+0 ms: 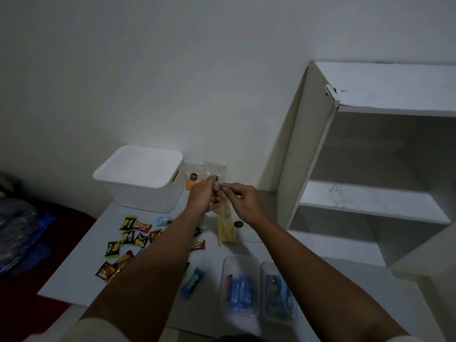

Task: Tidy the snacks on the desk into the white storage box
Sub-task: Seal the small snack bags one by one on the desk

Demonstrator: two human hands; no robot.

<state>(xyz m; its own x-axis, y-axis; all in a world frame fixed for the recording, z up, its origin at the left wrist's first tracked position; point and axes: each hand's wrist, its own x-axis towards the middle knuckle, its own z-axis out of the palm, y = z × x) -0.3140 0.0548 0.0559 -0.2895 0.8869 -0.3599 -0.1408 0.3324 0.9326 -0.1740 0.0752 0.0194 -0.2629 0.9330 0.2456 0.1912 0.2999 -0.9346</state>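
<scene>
Both hands up top on the clear plastic bag of pale yellow sticks [225, 224], box not open yet

Left hand [203, 197] and right hand [243, 201] each pinch the bag's top edge so it hangs upright over the white desk [74, 262], probably to seal or straighten it first. The white lidded plastic storage box [139, 177] sits closed at the back-left, small foil snack packets [128, 239] scattered in front.

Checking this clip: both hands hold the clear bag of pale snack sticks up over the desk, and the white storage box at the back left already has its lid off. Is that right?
Not quite. In the head view the white storage box has its lid on, closed. The rest holds: the left hand and right hand pinch the top of the clear bag of pale snack sticks above the desk.
</scene>
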